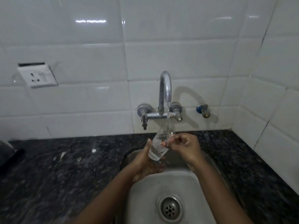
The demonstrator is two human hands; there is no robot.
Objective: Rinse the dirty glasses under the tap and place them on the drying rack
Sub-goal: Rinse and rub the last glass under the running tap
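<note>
Clear glass, wet and slick, is what both hands are working on: the glass (159, 143) sits tilted over the far end of the sink, its open mouth angled up to the right and catching the stream. The left hand (148, 164) cups its base and lower wall from the left, fingers curled under it and thumb up along the side. The right hand (182, 147) comes in from the right with fingers bent, their tips pinching the glass just below its rim.

Water (168, 113) falls from the curved tap (165, 88) straight into the mouth and splashes inside. Below lies the steel sink (200, 188), its drain (169, 208) nearer the viewer; dark speckled counter (64, 175) spreads to either side, and a wall socket (38, 75) sits on the white tiles far left.

The likely trouble is a slip: the wet wall could slide through the fingers and strike the steel basin. No drying rack shows here, so the carry would cross hard counter.
</note>
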